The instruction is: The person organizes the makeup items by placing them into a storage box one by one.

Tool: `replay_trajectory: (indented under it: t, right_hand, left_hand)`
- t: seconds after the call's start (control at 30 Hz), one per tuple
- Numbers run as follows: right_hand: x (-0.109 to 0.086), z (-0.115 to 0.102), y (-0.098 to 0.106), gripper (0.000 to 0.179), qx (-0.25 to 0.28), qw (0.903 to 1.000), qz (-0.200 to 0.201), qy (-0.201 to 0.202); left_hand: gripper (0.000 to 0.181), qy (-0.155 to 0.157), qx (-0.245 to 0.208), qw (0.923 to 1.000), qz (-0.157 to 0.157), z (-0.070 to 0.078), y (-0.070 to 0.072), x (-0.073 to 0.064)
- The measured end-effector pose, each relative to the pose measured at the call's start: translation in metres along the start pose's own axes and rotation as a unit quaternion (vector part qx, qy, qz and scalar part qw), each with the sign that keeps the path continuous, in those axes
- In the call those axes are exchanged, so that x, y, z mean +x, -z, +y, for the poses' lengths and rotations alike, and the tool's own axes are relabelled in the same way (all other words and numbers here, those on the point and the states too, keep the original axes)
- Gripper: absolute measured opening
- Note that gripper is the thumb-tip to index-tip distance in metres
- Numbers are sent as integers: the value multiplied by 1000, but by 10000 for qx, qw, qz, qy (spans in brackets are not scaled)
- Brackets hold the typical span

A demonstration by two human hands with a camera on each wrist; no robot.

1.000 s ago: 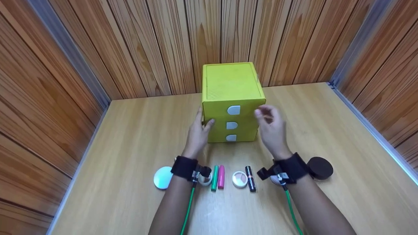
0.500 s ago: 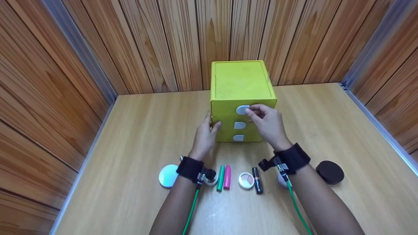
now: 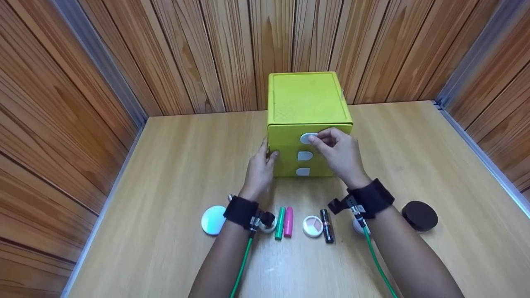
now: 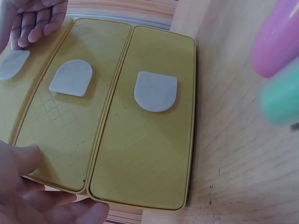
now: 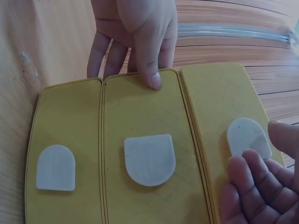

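Note:
A yellow three-drawer box [image 3: 308, 99] stands upright on the table, with a white tab handle on each drawer. My left hand [image 3: 257, 176] holds its left side; the thumb [image 5: 154, 77] lies on the middle drawer front and the fingers go round the side edge. At the top drawer, my right hand [image 3: 341, 155] pinches the right part of the white handle [image 3: 305, 138] between thumb and fingers. In the right wrist view, the top drawer front [image 5: 205, 102] stands slightly forward of the middle one. The middle handle [image 3: 305, 156] and bottom handle [image 3: 303, 171] are untouched.
Before the box lie a green tube [image 3: 280, 223], a pink tube [image 3: 288, 222], a white-rimmed round compact [image 3: 312, 226] and a black tube [image 3: 326, 226]. A shiny round disc [image 3: 213, 220] is left; a dark round container [image 3: 419, 215] is right. Wooden walls enclose the table.
My right hand has moved left from beside the box's right edge onto the top handle and pinches it. The left hand has kept its hold on the box. The head view has shifted slightly.

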State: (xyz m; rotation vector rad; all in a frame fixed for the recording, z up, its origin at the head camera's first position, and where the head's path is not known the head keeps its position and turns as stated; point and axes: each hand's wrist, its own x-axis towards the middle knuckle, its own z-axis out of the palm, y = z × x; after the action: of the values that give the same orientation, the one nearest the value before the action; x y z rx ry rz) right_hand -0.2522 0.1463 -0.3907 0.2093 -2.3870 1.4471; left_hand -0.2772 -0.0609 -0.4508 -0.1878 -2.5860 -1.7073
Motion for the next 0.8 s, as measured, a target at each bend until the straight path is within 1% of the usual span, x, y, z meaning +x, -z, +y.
replay_trajectory:
  t: [0.13,0.23,0.37,0.6,0.63,0.8]
  right_hand:
    - [-8,-1,1,37,8,10000,-1,-6]
    - [-14,-3,1,36,58,10000,-47,7]
    - [-20,-6,4,33,30,9999,-96,134]
    - [-35,-11,13,23,-157,9987,-186,442]
    - [-37,-12,14,22,-185,9985,-190,471]
    - [-47,-14,18,17,-140,9983,-183,537]
  left_hand:
    - [60,25,-25,10000,-44,0,2,-1]
    - [59,3,-185,9998,-60,-1,3,-2]
    - [58,-129,-369,9992,-60,-2,4,-2]
    - [59,-501,-352,9981,-34,-4,3,-3]
    - [60,-528,-309,9981,-28,-4,3,-3]
    - [68,-753,186,9970,70,-5,4,-4]
